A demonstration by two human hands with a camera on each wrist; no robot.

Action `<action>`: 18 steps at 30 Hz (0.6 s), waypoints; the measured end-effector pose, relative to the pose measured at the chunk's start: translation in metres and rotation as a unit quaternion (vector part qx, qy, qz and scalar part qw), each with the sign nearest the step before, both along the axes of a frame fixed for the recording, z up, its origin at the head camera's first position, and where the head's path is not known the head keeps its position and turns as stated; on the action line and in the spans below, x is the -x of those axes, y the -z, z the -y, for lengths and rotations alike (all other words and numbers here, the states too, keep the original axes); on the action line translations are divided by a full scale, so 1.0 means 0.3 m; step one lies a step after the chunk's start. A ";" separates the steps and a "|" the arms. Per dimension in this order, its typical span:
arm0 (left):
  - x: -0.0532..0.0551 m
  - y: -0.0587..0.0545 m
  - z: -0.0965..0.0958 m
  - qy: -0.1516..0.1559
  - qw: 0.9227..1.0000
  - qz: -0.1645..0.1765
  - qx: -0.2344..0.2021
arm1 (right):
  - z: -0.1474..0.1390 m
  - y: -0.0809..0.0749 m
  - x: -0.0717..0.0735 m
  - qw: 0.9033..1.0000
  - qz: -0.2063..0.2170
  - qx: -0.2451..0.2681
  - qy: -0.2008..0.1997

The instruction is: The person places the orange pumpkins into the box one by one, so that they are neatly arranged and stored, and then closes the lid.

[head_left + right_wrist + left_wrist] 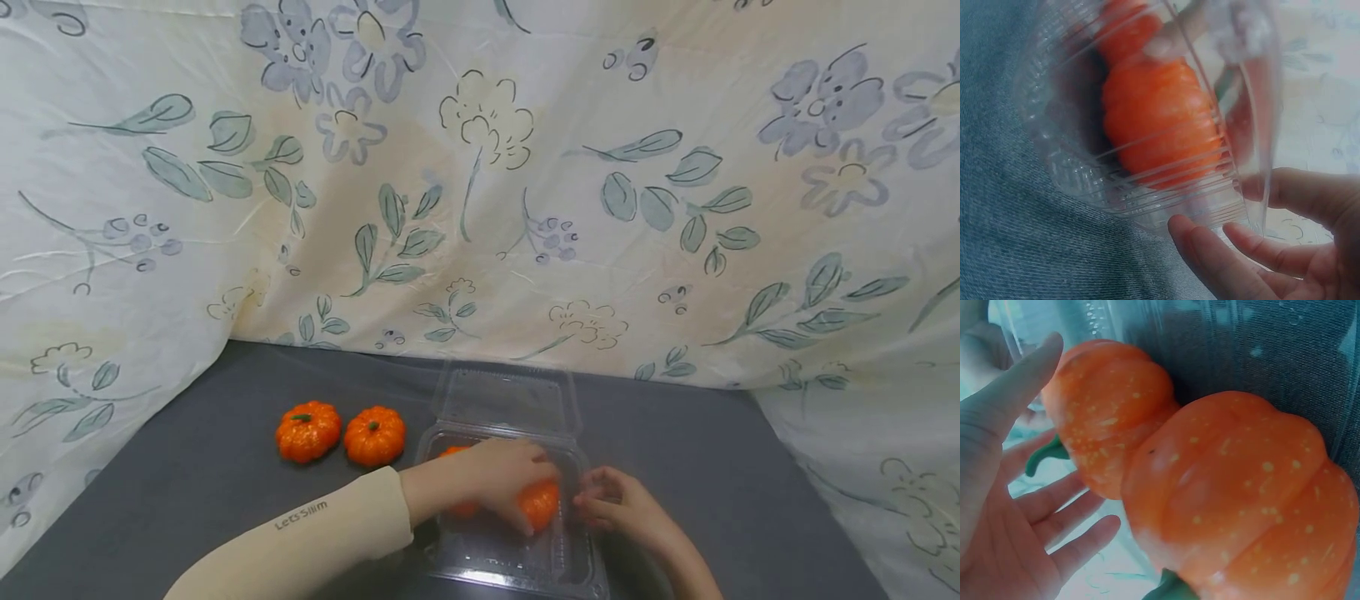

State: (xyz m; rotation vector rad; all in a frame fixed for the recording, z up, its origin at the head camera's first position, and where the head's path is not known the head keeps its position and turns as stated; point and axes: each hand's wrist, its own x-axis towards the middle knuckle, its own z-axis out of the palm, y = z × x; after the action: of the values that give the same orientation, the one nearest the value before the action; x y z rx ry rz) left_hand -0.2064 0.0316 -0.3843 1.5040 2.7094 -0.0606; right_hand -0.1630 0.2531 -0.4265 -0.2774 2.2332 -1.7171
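Note:
An orange toy pumpkin [542, 504] sits in the right part of a clear plastic clamshell container [491, 554]. My left hand [510, 479] reaches over it from above and grips it, thumb on the near side and fingers on the far side. The pumpkin's green stem [1047, 454] points toward the palm. Against it stands a second pumpkin [1241, 487], partly hidden in the head view by the left forearm. My right hand [618, 504] is at the container's right wall, fingers [1210, 250] loosely bent close to the rim, nothing gripped.
The container's hinged lid [510, 404] lies folded back behind it. Left of the container, a pumpkin [375, 436] and another pumpkin [307, 432] stand side by side on the dark grey cloth [690, 467]. A floral curtain [480, 208] hangs at the back and sides.

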 end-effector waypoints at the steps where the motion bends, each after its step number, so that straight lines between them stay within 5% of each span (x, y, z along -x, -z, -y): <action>1: 0.001 -0.004 0.000 0.003 1.000 -0.003 0.001 | 0.000 -0.001 0.000 1.000 0.001 0.000 0.001; 8: 0.008 -0.063 0.019 0.018 1.000 -0.006 -0.002 | -0.002 -0.006 0.000 1.000 0.012 -0.002 0.003; 18: 0.005 -0.160 0.116 -0.032 0.997 0.058 -0.025 | 0.001 -0.015 -0.001 1.000 0.022 -0.015 0.001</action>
State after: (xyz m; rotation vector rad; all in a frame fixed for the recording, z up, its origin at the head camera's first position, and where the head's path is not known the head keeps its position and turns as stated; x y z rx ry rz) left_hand -0.2080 -0.0031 -0.3362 1.3852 2.6825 0.0943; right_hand -0.1628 0.2527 -0.4219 -0.2287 2.2269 -1.6739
